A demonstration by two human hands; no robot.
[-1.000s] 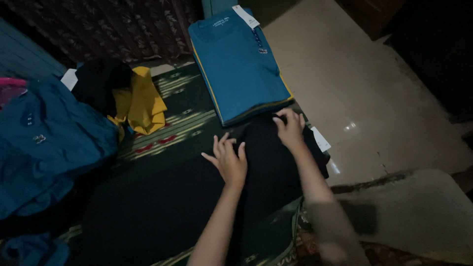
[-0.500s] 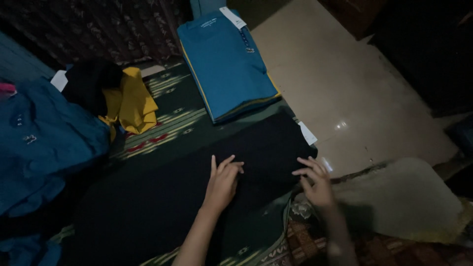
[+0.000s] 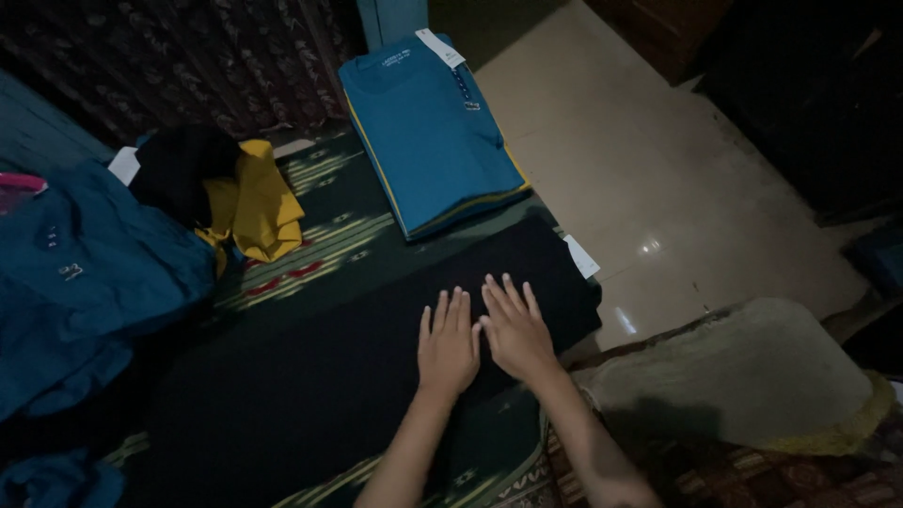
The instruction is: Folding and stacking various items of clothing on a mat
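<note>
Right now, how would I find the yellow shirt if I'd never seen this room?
Start at the patterned green mat on the floor. Look along its far left part, between the heap of blue clothes and the neat blue folded stack. The yellow shirt lies crumpled beside a black garment, the only yellow thing there.

The left hand point(image 3: 449, 341) and right hand point(image 3: 514, 327) lie flat side by side, almost touching, on a spread garment point(image 3: 310, 376) that covers the near part of a patterned mat point(image 3: 348, 230). Beyond the hands, at the mat's far right, sits a stack of folded shirts point(image 3: 433, 141). Far left lies a heap of loose clothes point(image 3: 85, 282), with a crumpled shirt point(image 3: 259, 207) between heap and stack. A cushion point(image 3: 743, 376) rests right of the hands, on the tiled floor point(image 3: 640, 160).
</note>
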